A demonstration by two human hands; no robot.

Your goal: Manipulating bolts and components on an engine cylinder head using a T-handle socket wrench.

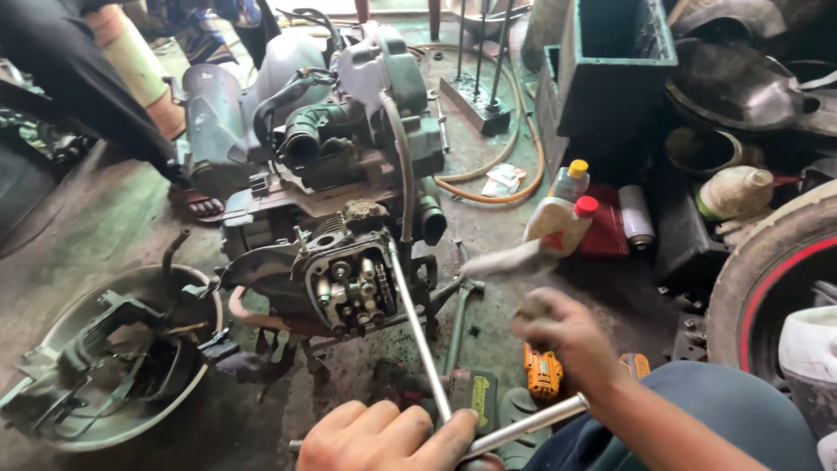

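Both hands gripping T-wrench (427,349): L hand (384,440) fisted at shaft base, R hand (562,331) curled near crossbar end. Shaft axis runs up-left into engine head (353,283); L nearer.

The left hand (379,436) sits low at the frame's bottom edge, knuckles up and fingers (445,433) curled closed, while the right hand (562,336) is raised, blurred, forearm running down-right, fingers bent.

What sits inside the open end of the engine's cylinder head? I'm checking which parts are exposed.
Inside the open cylinder head, greasy rocker arms, bolts and a chain at its right edge show. The T-handle wrench, held by the left hand and right hand, reaches that edge. Deeper parts are hidden.
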